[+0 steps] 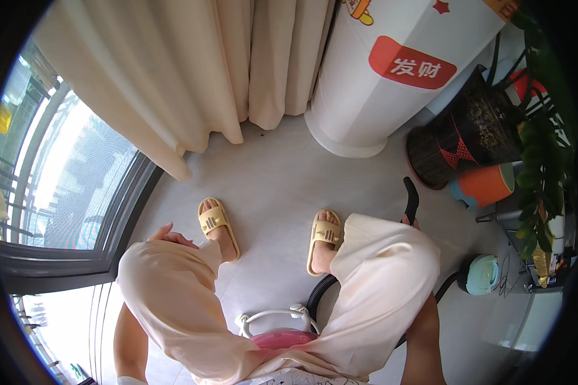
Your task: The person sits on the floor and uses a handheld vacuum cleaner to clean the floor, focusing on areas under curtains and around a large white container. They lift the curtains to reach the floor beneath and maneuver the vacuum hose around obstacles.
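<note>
My right hand (416, 223) is mostly hidden behind my right knee. Its visible fingers close around a black curved tube handle (411, 195), which looks like part of a vacuum cleaner hose. A ribbed black hose (321, 290) runs across the floor under my right leg. Beside my left knee, my left hand (172, 237) rests with its fingers a little apart and nothing visible in it; the knee covers part of it. Both feet, in yellow slide sandals (325, 232), stand on the grey tile floor (269, 192). Under me shows a pink seat (284, 338) with a white tubular frame (274, 314).
Beige curtains (183, 72) hang ahead, beside a dark-framed glass door (144, 183) at left. A white floor-standing cabinet (356, 96) bears stickers with writing. To the right are a dark plant pot (462, 130), an orange pot (482, 185) and a mint-green appliance (479, 276) with a cord.
</note>
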Tool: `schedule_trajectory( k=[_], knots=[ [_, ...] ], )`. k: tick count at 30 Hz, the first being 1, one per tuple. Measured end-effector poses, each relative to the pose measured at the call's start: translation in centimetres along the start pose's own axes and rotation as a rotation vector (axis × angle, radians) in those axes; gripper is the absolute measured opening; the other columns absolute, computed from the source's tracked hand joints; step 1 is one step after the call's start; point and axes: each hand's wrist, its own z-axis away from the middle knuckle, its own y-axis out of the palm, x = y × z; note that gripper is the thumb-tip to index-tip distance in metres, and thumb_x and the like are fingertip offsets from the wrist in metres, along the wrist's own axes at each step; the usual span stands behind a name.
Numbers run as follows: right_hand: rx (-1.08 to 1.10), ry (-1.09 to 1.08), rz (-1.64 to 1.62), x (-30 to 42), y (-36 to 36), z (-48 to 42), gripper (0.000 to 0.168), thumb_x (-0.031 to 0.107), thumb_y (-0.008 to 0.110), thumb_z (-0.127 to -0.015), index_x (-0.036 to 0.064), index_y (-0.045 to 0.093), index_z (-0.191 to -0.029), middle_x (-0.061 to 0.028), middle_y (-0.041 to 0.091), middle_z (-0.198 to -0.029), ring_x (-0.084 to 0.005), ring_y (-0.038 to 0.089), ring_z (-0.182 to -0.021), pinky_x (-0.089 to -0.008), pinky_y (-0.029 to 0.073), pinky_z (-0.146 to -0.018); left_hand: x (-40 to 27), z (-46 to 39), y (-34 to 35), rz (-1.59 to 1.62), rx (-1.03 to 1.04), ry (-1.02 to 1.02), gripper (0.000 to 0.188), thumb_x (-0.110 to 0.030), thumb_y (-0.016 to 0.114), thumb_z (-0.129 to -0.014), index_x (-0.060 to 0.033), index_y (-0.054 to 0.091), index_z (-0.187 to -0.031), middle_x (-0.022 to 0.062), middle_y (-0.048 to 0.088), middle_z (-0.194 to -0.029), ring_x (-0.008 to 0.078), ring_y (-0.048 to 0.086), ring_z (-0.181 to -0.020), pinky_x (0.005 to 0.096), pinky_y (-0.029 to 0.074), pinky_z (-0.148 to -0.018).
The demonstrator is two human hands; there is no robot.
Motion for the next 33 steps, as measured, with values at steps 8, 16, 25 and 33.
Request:
schedule_trajectory(
  k=[8,16,25,33],
  knots=[
    [0.479,-0.255,0.703,10.7,16.5,-1.1,0.042,0.027,0.065,-0.083,0.003,0.053,-0.117,-0.0190,0.063,-0.078,-0.0334,0.064,-0.071,-0.0379,0.050,-0.064,-1.4,-6.9,0.9,-0.984,-0.140,0.251,0.024,-0.013,0.065,-0.085,0.0019,0.068,-0.104,0.0147,0.069,-0.099,0.0240,0.063,-0.086,0.0354,0.047,-0.092],
    [0.792,-0.364,0.674,8.0,28.5,-4.1,0.050,0.027,0.066,-0.084,0.002,0.047,-0.123,-0.0191,0.064,-0.076,-0.0369,0.064,-0.069,-0.0403,0.050,-0.063,3.0,-17.4,-4.7,-0.654,-0.009,0.160,0.024,-0.010,0.063,-0.083,-0.0042,0.070,-0.106,0.0105,0.071,-0.101,0.0194,0.065,-0.097,0.0323,0.048,-0.091],
    [0.745,-0.307,0.552,8.7,31.7,-8.3,0.046,0.031,0.067,-0.085,0.001,0.053,-0.117,-0.0131,0.062,-0.071,-0.0269,0.063,-0.061,-0.0346,0.048,-0.059,2.4,-18.2,-3.2,-0.682,0.122,0.154,0.023,-0.010,0.065,-0.078,-0.0014,0.071,-0.098,0.0136,0.071,-0.094,0.0225,0.066,-0.090,0.0322,0.049,-0.082],
    [0.817,-0.119,0.483,10.1,31.7,-12.3,0.038,0.027,0.064,-0.088,0.001,0.054,-0.114,-0.0068,0.062,-0.068,-0.0157,0.061,-0.061,-0.0292,0.048,-0.059,2.2,-18.5,-4.3,-0.762,-0.015,0.120,0.030,-0.012,0.070,-0.078,-0.0080,0.067,-0.108,0.0122,0.067,-0.106,0.0260,0.064,-0.098,0.0353,0.050,-0.086]
  ],
)
